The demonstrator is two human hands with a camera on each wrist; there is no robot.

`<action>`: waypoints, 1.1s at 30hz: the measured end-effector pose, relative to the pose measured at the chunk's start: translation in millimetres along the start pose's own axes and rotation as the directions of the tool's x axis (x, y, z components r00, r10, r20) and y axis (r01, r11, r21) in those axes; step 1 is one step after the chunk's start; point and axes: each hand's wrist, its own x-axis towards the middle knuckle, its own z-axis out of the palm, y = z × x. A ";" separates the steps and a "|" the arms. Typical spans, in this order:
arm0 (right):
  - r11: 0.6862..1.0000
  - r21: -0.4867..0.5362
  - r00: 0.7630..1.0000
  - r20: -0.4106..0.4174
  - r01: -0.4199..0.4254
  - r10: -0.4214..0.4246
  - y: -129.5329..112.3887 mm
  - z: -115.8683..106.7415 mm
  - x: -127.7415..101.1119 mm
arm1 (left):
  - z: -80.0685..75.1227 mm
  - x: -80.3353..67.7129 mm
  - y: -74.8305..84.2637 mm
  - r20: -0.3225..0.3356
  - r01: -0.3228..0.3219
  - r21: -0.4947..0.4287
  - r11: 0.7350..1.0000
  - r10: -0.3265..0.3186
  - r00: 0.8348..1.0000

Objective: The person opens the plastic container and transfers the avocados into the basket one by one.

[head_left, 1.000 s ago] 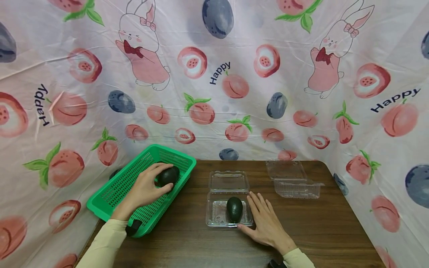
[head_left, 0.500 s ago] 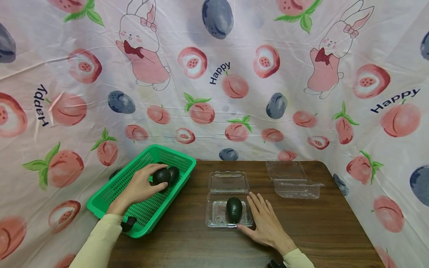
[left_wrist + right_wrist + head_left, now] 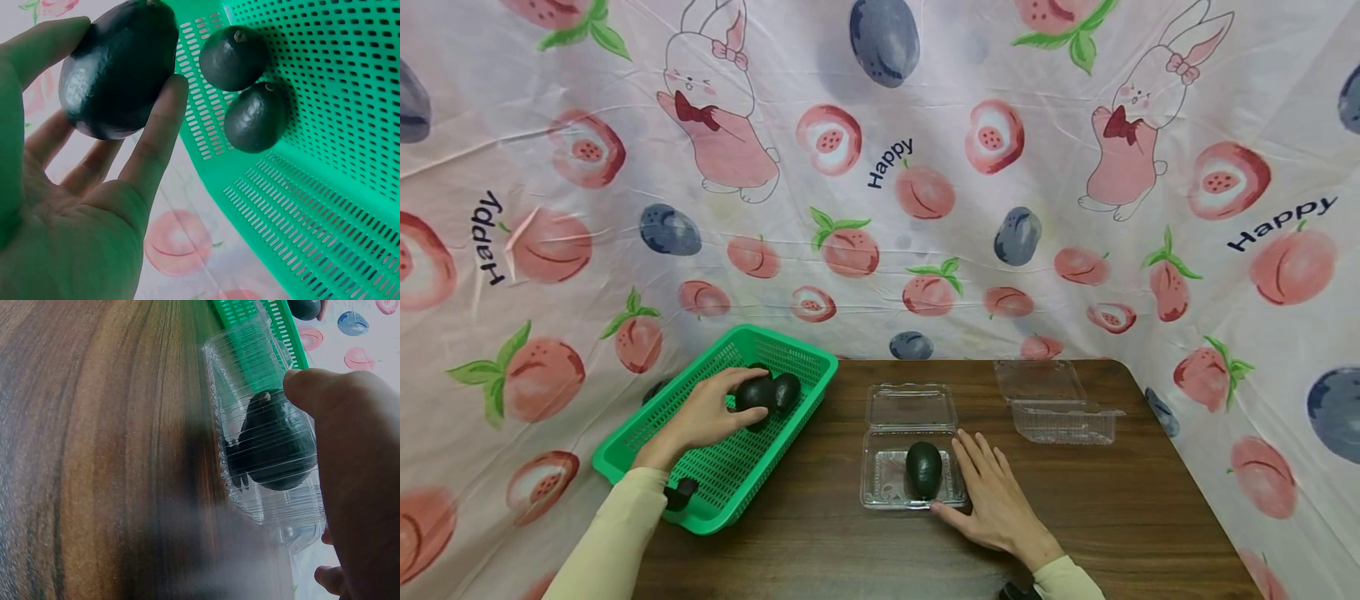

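My left hand (image 3: pixel 703 417) grips a dark avocado (image 3: pixel 122 72) between thumb and fingers, over the green basket (image 3: pixel 756 479). In the left wrist view the avocado is raised above the basket's rim line. Two more avocados (image 3: pixel 234 57) lie together at the basket's far end. My right hand (image 3: pixel 997 497) has its fingers straight along the right side of a clear plastic clamshell box (image 3: pixel 880 490), thumb at its front edge. Inside the box's right half sits one avocado (image 3: pixel 924 469). The lid (image 3: pixel 912 406) lies folded back behind it.
A second clear clamshell box (image 3: pixel 1066 422) stands lid-up at the back right of the brown wooden table (image 3: pixel 820 542). A printed cloth (image 3: pixel 925 100) with peaches and rabbits hangs behind and on both sides.
My left hand has drawn back a little to the left with the avocado, uncovering another avocado beside it in the basket. The right hand and the box have stayed in place.
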 end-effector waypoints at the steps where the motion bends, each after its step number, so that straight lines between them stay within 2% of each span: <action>1: 1.000 0.001 1.000 0.007 -0.003 0.003 0.0 -0.2 0.0 | -0.2 0.9 -1.1 0.005 0.001 0.000 1.000 -0.001 1.000; 8: 1.000 0.007 0.999 0.033 -0.011 0.011 0.4 -1.3 0.5 | -3.7 6.9 -4.8 0.047 0.009 -0.013 1.000 -0.008 0.999; 15: 1.000 0.023 0.999 0.043 -0.021 0.020 0.6 -1.4 1.3 | -4.2 9.5 -8.7 0.099 0.043 -0.031 0.999 -0.040 0.994; 22: 0.999 0.032 0.997 0.066 -0.037 0.035 0.1 -2.0 0.4 | -0.4 10.0 -15.3 0.155 0.095 -0.043 0.995 -0.087 0.984; 33: 0.999 0.034 0.997 0.070 -0.042 0.039 1.1 -1.2 -0.4 | 9.4 9.5 -26.4 0.232 0.126 -0.056 0.990 -0.110 0.966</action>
